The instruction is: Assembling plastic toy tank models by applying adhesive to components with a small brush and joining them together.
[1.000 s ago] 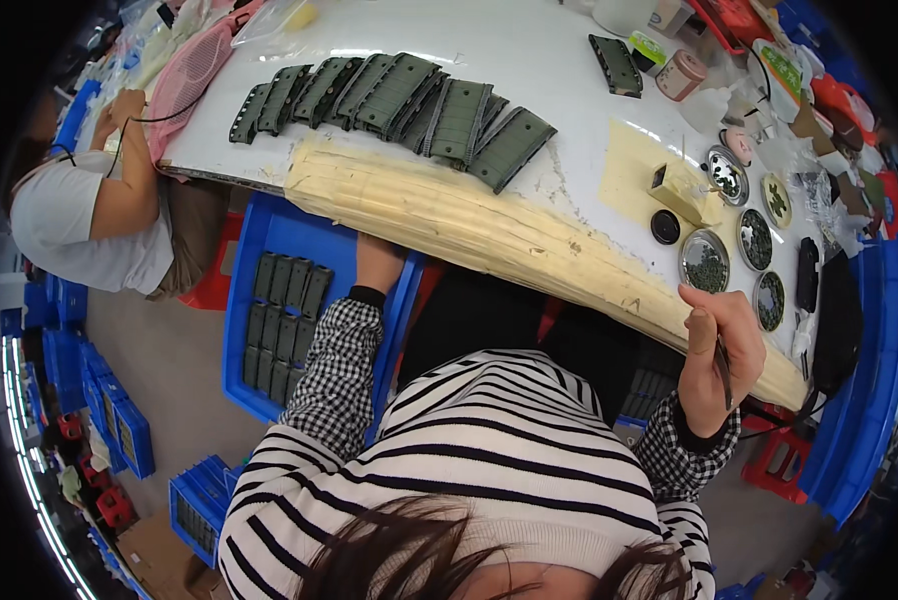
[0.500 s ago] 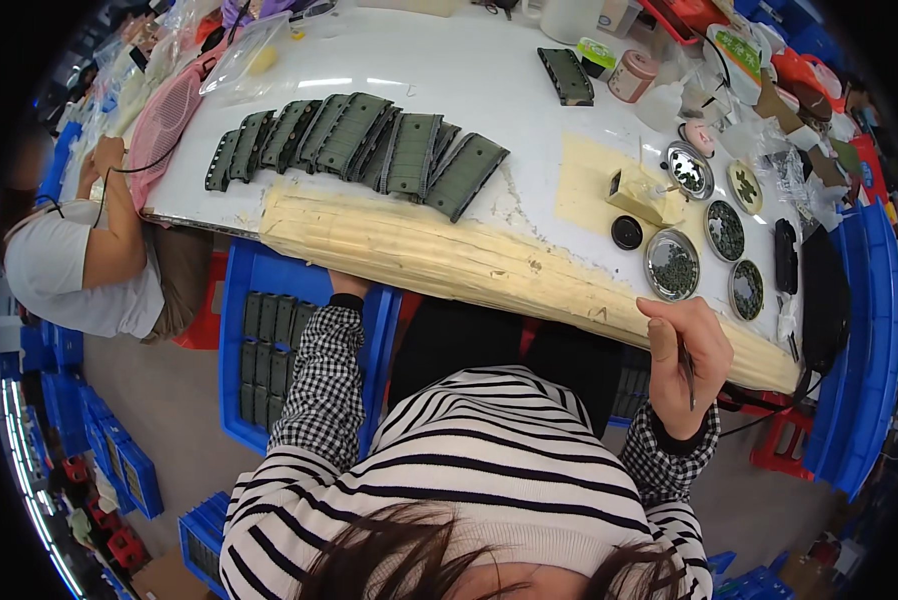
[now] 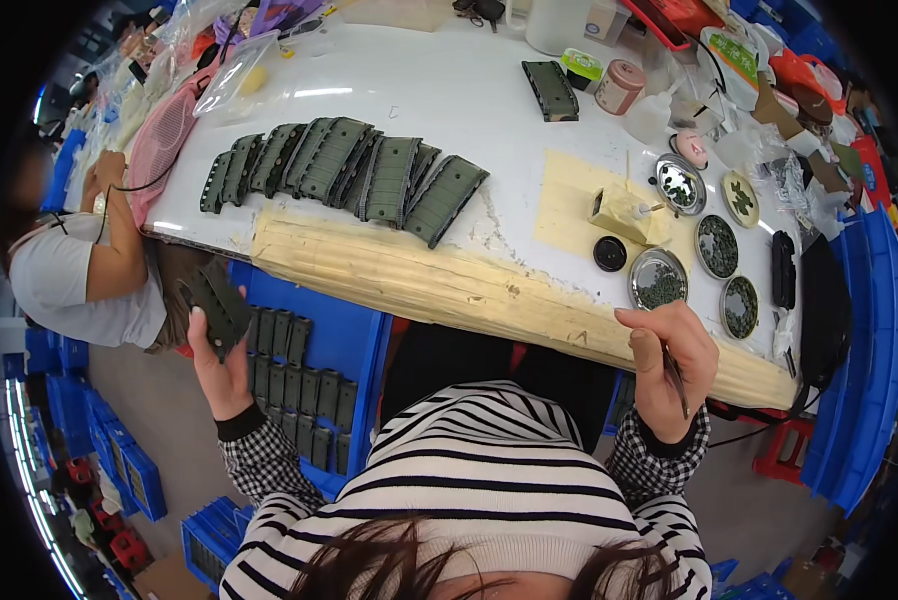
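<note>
My left hand [image 3: 221,375] is closed on a dark green ribbed plastic piece [image 3: 221,315], holding it up over the left side of a blue bin [image 3: 374,372]. Several similar pieces [image 3: 286,340] lie in rows inside that bin. More green panels [image 3: 389,178] lean against one another in a row on the table. Near the table's front edge at right, my right hand [image 3: 677,360] pinches slim metal tweezers [image 3: 678,388] whose tip points back toward me. Just beyond it stands a round metal dish [image 3: 659,292] of small dark green bits.
More small dishes [image 3: 717,246] stand at right, near a yellowish block [image 3: 624,217] and a black round lid [image 3: 610,253]. A single green panel [image 3: 551,90] lies farther back. Yellow tape [image 3: 409,262] covers the front edge. Another person [image 3: 89,260] sits at left.
My left hand has come up from the bin and moved left, now with a green plastic piece in it. My right hand still holds the tweezers in nearly the same place.
</note>
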The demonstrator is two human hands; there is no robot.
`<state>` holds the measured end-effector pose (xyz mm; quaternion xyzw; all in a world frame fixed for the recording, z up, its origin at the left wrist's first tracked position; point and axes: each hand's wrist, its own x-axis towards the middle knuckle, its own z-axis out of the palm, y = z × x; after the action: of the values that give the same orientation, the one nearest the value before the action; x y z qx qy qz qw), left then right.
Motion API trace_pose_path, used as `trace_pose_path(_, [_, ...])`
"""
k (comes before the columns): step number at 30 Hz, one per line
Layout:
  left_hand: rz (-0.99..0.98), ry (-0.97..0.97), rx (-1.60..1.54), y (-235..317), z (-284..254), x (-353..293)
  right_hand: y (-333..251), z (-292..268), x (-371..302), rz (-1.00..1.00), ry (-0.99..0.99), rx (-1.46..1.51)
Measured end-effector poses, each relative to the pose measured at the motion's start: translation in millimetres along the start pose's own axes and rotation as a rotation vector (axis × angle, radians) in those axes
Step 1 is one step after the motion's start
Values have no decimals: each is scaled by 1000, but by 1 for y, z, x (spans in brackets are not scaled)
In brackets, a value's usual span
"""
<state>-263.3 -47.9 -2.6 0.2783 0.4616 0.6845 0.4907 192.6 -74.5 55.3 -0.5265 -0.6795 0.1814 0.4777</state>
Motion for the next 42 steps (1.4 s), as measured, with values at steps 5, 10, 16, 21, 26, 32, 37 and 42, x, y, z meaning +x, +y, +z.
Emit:
trace_pose_path(5, [-465,-686,-676,-29,151,-21,-16,26,16,-99,-90,-14])
trace_pose_path(10, [-829,-904,-614,-73,224,-47,-13,34,28,-189,-132,-133])
trace_pose_path(16, [-987,-856,-863,-101,223,-55,3,26,28,-157,-245,-284])
trace_pose_path(21, [-981,-798,-761,-99,224,-49,-1,31,31,-11,-309,-327])
trace_pose_path(26, [-939,-765,-584,-85,238,-46,21,34,21,-20,-62,-165])
trace_pose_path(32, [-978,-750,-545,-99,232,-50,11,33,24,252,-29,108])
trace_pose_path(37, [-878,-810,-366,-96,222,-51,13,41,21,392,8,289])
trace_pose_path(42, [-905,-816,-432,-85,227,-55,18,48,11,402,47,407])
